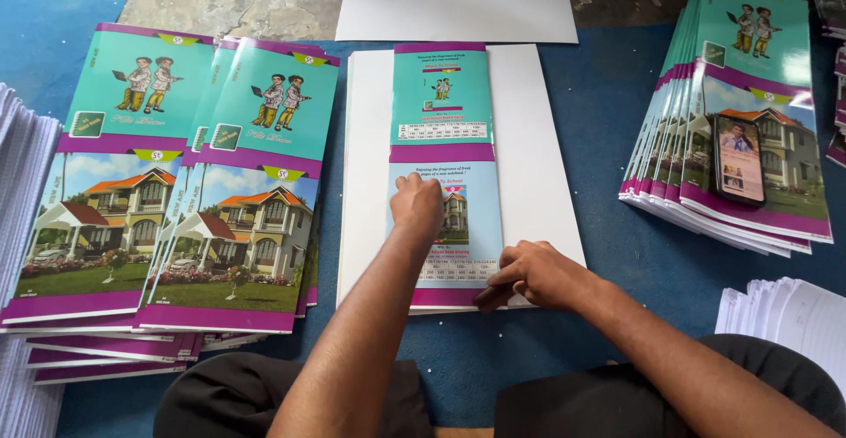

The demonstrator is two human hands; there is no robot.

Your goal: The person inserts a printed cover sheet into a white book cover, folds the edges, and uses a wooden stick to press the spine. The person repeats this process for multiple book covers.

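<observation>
Both hands are pressing a narrow printed strip down onto a stack of white sheets.

The left hand point(417, 204) is lying curled, fingers point(407, 184) bent and pushing on the middle of the teal-and-purple cover strip point(443, 121); the right hand point(536, 275) is pinching its near right corner, fingers closed on the edge. The strip is sitting lengthwise on the white sheet stack point(538, 165), centre of the blue floor mat point(608, 121). It looks light, thin, glossy and likely slippery, bending easily, so edges and corners seem the best hold. To the left, notebook cover piles point(176, 182) are showing cartoon figures above a house picture, purple bands between. To the far right, a fanned cover stack point(749, 77) is carrying a dark phone point(738, 158). Loose white paper point(784, 315) is lying near right.
</observation>
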